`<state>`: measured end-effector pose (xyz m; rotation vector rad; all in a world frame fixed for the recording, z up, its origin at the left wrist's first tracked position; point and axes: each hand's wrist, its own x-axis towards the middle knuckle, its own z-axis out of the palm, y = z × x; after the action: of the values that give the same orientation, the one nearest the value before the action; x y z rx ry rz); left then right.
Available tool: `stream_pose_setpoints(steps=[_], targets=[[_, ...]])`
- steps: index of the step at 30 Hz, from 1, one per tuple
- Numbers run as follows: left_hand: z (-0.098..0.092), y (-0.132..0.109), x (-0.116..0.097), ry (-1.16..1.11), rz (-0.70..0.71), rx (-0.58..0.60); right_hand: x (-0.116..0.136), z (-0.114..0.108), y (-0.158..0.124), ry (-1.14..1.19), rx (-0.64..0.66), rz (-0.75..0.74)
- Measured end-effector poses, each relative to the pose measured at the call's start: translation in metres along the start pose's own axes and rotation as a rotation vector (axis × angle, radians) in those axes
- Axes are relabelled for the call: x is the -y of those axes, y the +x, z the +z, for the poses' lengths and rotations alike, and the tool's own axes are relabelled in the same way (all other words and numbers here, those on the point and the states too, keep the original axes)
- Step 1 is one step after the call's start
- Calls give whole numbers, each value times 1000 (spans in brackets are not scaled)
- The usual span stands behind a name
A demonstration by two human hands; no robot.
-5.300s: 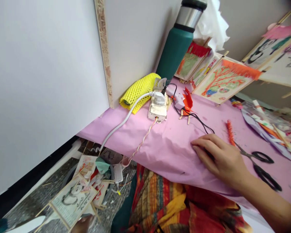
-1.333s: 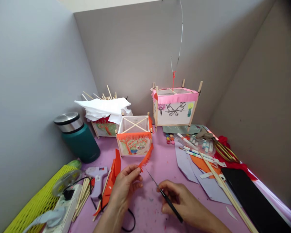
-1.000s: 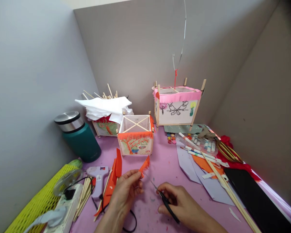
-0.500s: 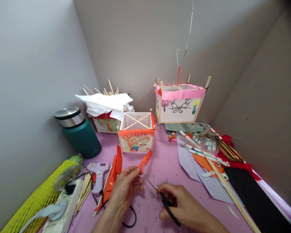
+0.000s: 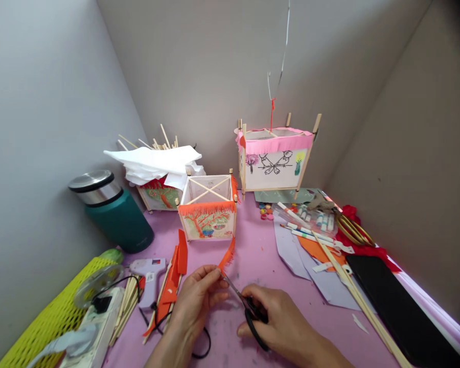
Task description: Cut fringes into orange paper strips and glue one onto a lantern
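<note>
My left hand (image 5: 201, 294) pinches the near end of an orange fringed paper strip (image 5: 227, 255), whose far end reaches up toward a small paper lantern. In my right hand (image 5: 272, 317) are black-handled scissors (image 5: 255, 322); their blade tips meet the strip close to my left fingertips. Just beyond stands that lantern (image 5: 209, 220), a stick-framed box with a painted tree and orange fringe along its top edge. Left of my left hand lie orange paper strips (image 5: 171, 281) on thin sticks.
A lilac glue gun (image 5: 150, 283), a power strip (image 5: 95, 327) and a teal bottle (image 5: 118, 220) are on the left. Behind hangs a pink-fringed lantern (image 5: 278, 166) on a wire. Markers (image 5: 302, 232), lilac paper (image 5: 329, 294), long sticks (image 5: 362, 306) and a black phone-like slab (image 5: 400, 312) lie right.
The scissors have moved up and left, from apart to touching the paper strip. My left hand still pinches the strip. The whole view has shifted slightly.
</note>
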<state>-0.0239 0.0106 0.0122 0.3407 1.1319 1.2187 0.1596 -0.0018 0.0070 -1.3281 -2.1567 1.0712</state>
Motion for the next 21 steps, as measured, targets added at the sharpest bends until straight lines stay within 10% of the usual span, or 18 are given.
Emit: stream_pose_setpoints(steps=[21], targets=[[-2, 0, 5, -8, -34, 31, 1, 7, -2, -35, -60, -35]])
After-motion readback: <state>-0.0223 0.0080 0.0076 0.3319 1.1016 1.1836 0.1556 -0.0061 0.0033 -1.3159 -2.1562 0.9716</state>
